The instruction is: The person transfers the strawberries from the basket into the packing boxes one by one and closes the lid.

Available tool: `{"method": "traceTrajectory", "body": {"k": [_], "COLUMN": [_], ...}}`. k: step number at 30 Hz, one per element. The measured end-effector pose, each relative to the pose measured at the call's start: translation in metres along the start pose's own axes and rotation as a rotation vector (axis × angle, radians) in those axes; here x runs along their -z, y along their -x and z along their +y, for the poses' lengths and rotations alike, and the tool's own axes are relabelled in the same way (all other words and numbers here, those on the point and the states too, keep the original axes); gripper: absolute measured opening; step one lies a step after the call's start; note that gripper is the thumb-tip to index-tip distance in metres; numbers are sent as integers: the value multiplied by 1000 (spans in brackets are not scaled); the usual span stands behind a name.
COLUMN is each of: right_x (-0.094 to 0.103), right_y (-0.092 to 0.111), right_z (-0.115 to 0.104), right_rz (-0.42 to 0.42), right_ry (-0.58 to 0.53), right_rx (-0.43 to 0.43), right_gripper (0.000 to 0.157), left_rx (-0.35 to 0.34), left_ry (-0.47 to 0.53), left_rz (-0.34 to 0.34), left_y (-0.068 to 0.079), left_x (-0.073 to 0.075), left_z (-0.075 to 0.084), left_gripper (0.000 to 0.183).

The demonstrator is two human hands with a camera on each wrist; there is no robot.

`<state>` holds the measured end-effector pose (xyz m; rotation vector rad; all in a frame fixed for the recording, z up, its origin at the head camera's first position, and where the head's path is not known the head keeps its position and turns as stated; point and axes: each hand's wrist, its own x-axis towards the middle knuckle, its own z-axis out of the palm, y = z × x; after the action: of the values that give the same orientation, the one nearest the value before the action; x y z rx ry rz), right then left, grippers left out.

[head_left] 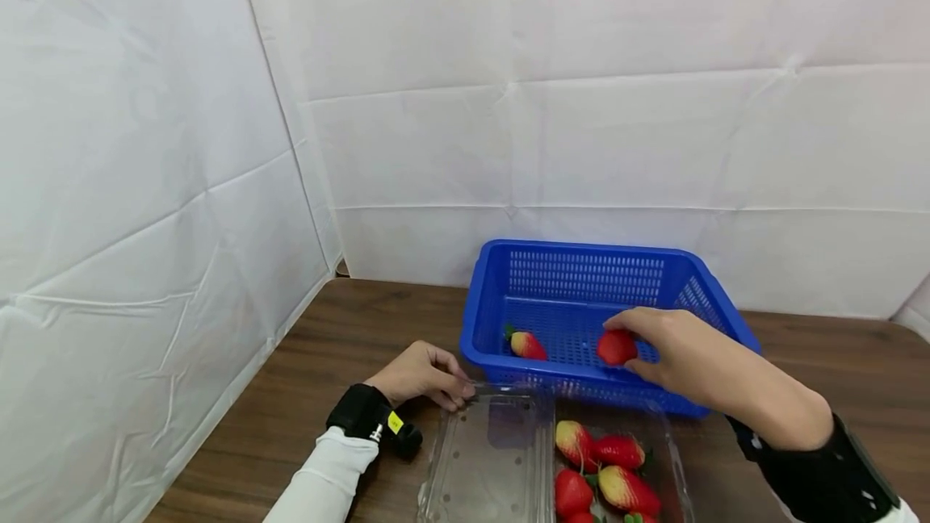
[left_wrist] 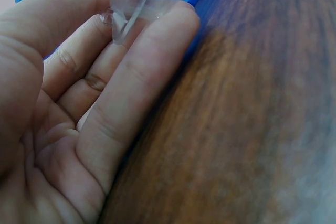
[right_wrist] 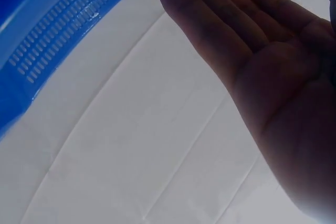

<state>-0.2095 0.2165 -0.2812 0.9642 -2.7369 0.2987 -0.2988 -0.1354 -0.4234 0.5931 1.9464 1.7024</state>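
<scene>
At lower right, right hand grips strawberry over blue basket; second berry inside, several fruits in clear box; left hand pinches lid. Apparently partway.

I hold a red strawberry over the blue slotted basket, where another strawberry lies sideways; red-and-yellowish strawberries sit in the open clear box I pinch.
</scene>
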Motion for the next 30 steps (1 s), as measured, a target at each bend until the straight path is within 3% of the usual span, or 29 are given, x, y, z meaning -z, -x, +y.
{"method": "traceTrajectory", "body": {"k": [11,22,30], "right_x": [7,2,-2], "right_y": [19,36,44], "right_z": [-10,-13,-19], "right_rz": [50,72,26], "right_ry": [65,58,3], "right_rx": [38,99,128], "right_gripper": [47,50,48], "left_rx": [-6,-12,-14], "left_ry": [-6,1,-1], "left_rz": [-3,-8,-4], "left_y": [1,2,2], "left_x": [-1,-2,-2], "left_z": [3,3,3], "left_gripper": [14,15,15]}}
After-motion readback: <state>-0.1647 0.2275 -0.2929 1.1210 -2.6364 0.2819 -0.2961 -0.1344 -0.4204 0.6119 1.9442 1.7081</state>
